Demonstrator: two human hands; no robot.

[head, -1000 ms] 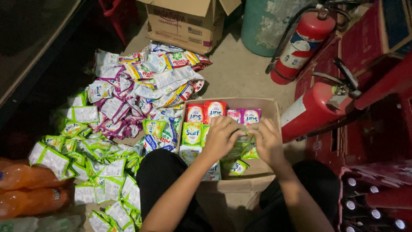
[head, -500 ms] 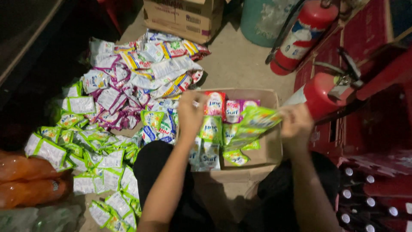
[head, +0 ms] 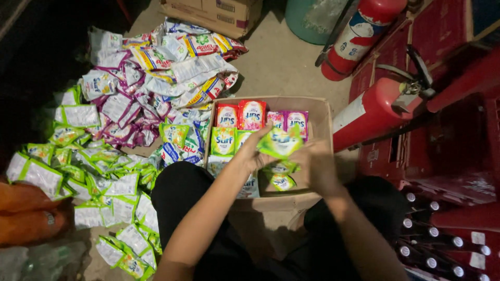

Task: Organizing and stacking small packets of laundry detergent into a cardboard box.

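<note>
A cardboard box [head: 322, 112] sits on the floor between my knees, with red, pink and green sachets standing in rows inside. Over its middle, my left hand [head: 253, 151] and my right hand [head: 315, 165] both grip a strip of green sachets [head: 280, 144]. More green sachets [head: 281, 181] hang or lie just under the strip, inside the box. My forearms reach in from the bottom of the view.
A large heap of mixed sachets [head: 151, 73] covers the floor at left, with green ones [head: 99, 182] nearer me. Two red fire extinguishers [head: 375, 112] lie at right beside red crates of bottles [head: 448, 234]. Another carton [head: 213, 13] stands at the top.
My hands lifted the green sachet strip out of the box and spread it apart; now they have come back together, holding it low over the box's middle.
</note>
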